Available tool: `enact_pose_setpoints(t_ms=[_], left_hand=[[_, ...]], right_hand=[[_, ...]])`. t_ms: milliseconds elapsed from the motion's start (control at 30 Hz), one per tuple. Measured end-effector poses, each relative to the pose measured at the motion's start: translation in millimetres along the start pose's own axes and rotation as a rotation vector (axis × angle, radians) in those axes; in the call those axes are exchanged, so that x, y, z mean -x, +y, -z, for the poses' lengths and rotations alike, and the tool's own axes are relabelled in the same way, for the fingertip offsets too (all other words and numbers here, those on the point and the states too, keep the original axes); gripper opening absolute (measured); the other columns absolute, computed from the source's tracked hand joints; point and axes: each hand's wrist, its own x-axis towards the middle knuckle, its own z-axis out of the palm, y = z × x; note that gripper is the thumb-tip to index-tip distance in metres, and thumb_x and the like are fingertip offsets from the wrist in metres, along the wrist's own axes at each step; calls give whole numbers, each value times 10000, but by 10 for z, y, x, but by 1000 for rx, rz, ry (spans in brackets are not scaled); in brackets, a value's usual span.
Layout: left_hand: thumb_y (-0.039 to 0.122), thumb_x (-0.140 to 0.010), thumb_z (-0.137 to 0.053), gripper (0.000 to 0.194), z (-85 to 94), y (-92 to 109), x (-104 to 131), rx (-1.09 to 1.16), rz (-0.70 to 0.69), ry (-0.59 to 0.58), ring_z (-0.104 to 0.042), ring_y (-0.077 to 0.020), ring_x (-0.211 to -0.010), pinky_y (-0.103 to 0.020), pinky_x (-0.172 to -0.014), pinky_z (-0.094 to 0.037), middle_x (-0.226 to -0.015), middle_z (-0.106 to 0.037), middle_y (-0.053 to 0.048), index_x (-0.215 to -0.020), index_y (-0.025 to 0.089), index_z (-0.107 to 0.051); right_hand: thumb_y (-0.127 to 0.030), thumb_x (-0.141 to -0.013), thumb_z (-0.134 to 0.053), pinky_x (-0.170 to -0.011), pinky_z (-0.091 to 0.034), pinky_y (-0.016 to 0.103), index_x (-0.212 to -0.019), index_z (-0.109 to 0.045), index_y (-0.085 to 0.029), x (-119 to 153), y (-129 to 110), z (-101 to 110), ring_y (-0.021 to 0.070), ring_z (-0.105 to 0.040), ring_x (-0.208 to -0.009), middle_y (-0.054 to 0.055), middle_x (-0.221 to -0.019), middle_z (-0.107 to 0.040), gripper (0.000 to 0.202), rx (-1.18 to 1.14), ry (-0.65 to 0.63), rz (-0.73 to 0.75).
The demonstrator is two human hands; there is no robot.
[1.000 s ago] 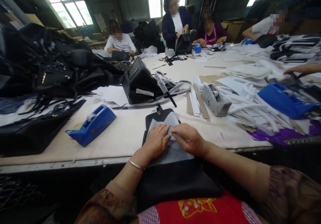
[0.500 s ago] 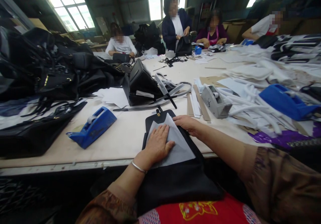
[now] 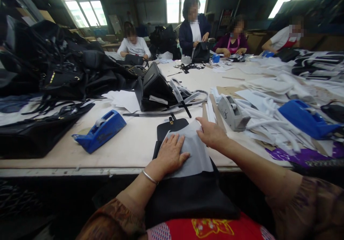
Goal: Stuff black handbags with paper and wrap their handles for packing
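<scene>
A black bag [image 3: 188, 197] lies over the table's front edge, its lower part resting towards my red apron. Its flap [image 3: 169, 127], with a small gold-coloured clasp, points away from me. Across the bag lies a thin white sheet of paper [image 3: 200, 159]. My left hand [image 3: 171, 154] presses flat on that sheet, fingers spread. At the sheet's upper right corner, my right hand [image 3: 212, 132] pinches the edge between thumb and fingers, and the paper there is lifted and creased.
Blue tape dispensers [image 3: 100, 130] [image 3: 307, 118] and a grey one [image 3: 233, 113] stand on the table. Behind the bag sits another black bag [image 3: 154, 89] with straps. Black bags [image 3: 61, 64] are heaped at left, white strips [image 3: 271, 114] at right. Several co-workers sit or stand opposite.
My right hand has moved from the bag's right edge to the sheet's upper corner and pulled it up to the right. My left hand stays flat on the paper.
</scene>
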Motion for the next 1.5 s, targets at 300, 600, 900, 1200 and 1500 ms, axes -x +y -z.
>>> enact_pose_setpoints(t_ms=[300,600,900,1200,1500], left_hand=[[638,-946,-380,746,-19,43,15,-9,29,14,-266,-381,-1477,-652,-1183,-174,-1585,-344,-179,-1531,177,-347],[657,-931,-401,745,44,-139,247,-76,42,-23,-248,-390,-1481,-668,-1177,-105,-1588,-346,-176,-1520,203,-381],[667,-925,-417,712,46,-173,260,-4,18,-75,-251,-401,-1479,-667,-1142,-209,-1619,-290,-141,-1540,318,-339],[715,-924,-341,754,80,-61,220,-58,37,-89,-279,-419,-1463,-680,-1121,-227,-1598,-316,-185,-1551,295,-329],[615,-914,-409,697,-32,-147,9,-224,59,-154,-268,-371,-1486,-590,-1129,-280,-1623,-294,-117,-1534,299,-374]], right_hand=[[-229,-948,-512,-1069,-439,412,-1244,-642,-128,281,-392,50,256,-564,-1203,146,-1275,-634,338,-134,10,674],[-628,-926,-500,-1129,-310,581,-1484,-451,-95,546,-332,-490,427,-385,-1382,215,-1507,-446,774,154,-215,500],[-667,-898,-502,-1147,-273,580,-1516,-412,-99,644,-251,-514,444,-346,-1410,223,-1546,-386,844,225,-248,435],[-648,-917,-491,-1129,-283,616,-1417,-533,-94,398,-350,-332,434,-373,-1393,235,-1490,-459,747,209,-237,468],[-623,-912,-516,-1056,-447,477,-1395,-535,-114,445,241,-240,353,-500,-1312,205,-1489,-468,702,56,-166,396]])
